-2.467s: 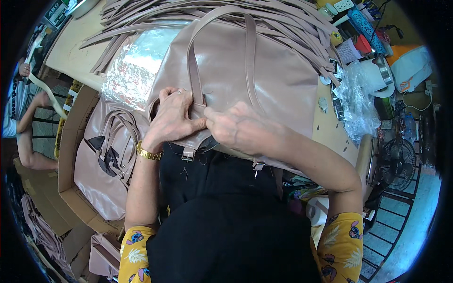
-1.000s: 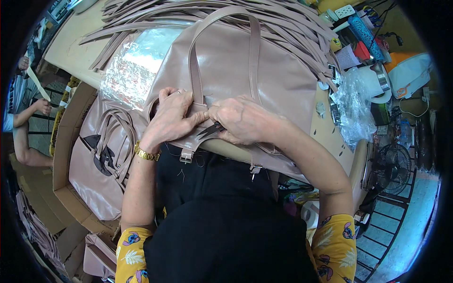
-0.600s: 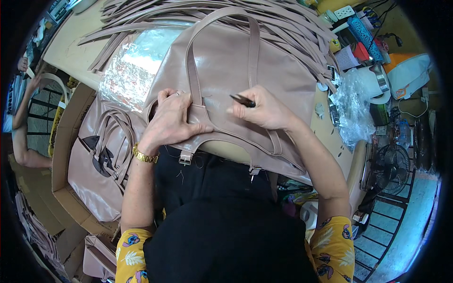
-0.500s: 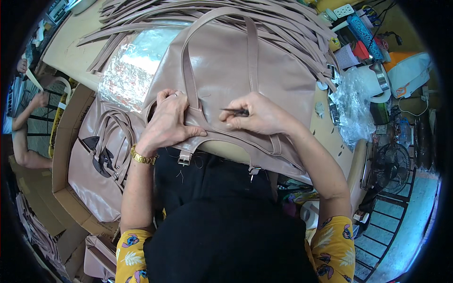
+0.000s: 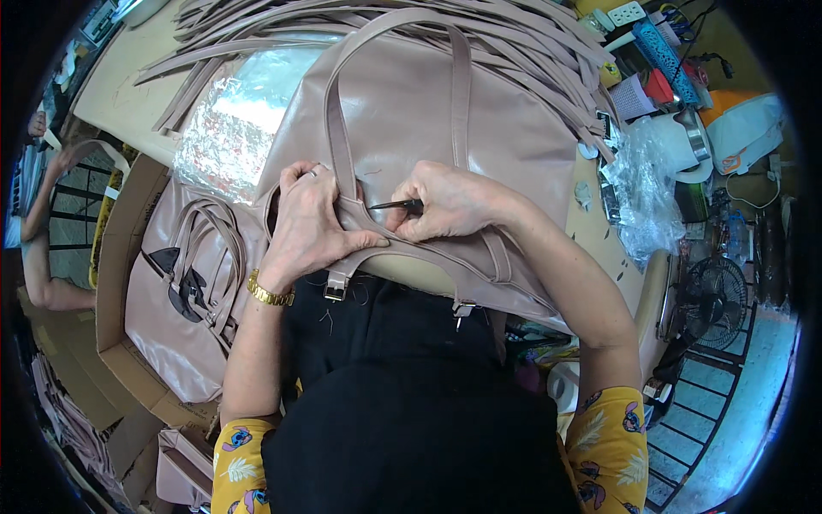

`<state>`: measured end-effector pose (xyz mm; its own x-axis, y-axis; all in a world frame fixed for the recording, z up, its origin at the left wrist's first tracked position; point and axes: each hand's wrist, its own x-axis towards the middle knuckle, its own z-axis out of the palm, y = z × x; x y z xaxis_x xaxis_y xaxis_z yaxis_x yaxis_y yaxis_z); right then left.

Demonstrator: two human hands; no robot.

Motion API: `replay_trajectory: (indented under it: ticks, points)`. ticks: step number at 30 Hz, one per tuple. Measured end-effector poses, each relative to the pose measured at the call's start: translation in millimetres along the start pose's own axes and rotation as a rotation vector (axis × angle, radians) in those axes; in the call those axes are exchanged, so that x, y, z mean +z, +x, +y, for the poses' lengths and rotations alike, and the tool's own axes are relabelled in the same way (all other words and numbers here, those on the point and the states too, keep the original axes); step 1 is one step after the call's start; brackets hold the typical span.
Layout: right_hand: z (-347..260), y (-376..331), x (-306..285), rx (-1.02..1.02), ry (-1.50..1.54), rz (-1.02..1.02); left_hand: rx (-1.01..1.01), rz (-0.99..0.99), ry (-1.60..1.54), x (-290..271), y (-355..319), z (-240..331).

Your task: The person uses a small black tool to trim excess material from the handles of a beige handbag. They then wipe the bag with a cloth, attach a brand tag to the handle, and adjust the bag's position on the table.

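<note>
Dusty-pink leatherette fills the head view: a large handbag (image 5: pixel 479 128) lies flat on the workbench (image 5: pixel 128 77) in front of us, its two long handles arching away toward a fan of loose straps (image 5: pixel 531 34) of the same colour. Our left hand (image 5: pixel 312 227) presses down on the near edge of the handbag, fingers spread and clamped over the seam where one handle meets the body. Our right hand (image 5: pixel 449 201), just right of it, is clenched around a thin dark tool (image 5: pixel 396 205) whose tip points toward the left hand, at the seam. To work this spot well, we judge that the left hand should pin the layers flat and taut while the tool goes in shallow, angled away from the fingers. Left of the handbag, a cardboard box (image 5: pixel 116 257) holds finished bags (image 5: pixel 184 291); to its right sits crumpled clear plastic (image 5: pixel 646 193). Another person's arm (image 5: pixel 47 283) shows at the far left.
</note>
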<state>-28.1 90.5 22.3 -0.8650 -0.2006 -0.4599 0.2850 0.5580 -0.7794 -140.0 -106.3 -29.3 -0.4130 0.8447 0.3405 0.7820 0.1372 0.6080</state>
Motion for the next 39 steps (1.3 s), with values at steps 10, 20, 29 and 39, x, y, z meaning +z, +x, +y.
replay_trajectory:
  ticks: [10, 20, 29, 39]
  points:
    - [0.2, 4.3, 0.9, 0.002, 0.039, 0.005, 0.005, 0.003, 0.062, 3.1, -1.8, -6.1]
    - [10.7, -1.1, 11.6, 0.000, 0.242, 0.125, -0.004, 0.065, -0.005, 4.7, -2.4, -2.2]
    - [12.3, -0.4, 12.8, -0.036, 0.265, 0.149, 0.062, 0.179, -0.016, 12.3, -8.6, -5.8]
    - [11.2, -3.0, 17.3, -0.066, 0.211, 0.205, 0.112, 0.222, -0.010, 17.7, -13.1, -9.5]
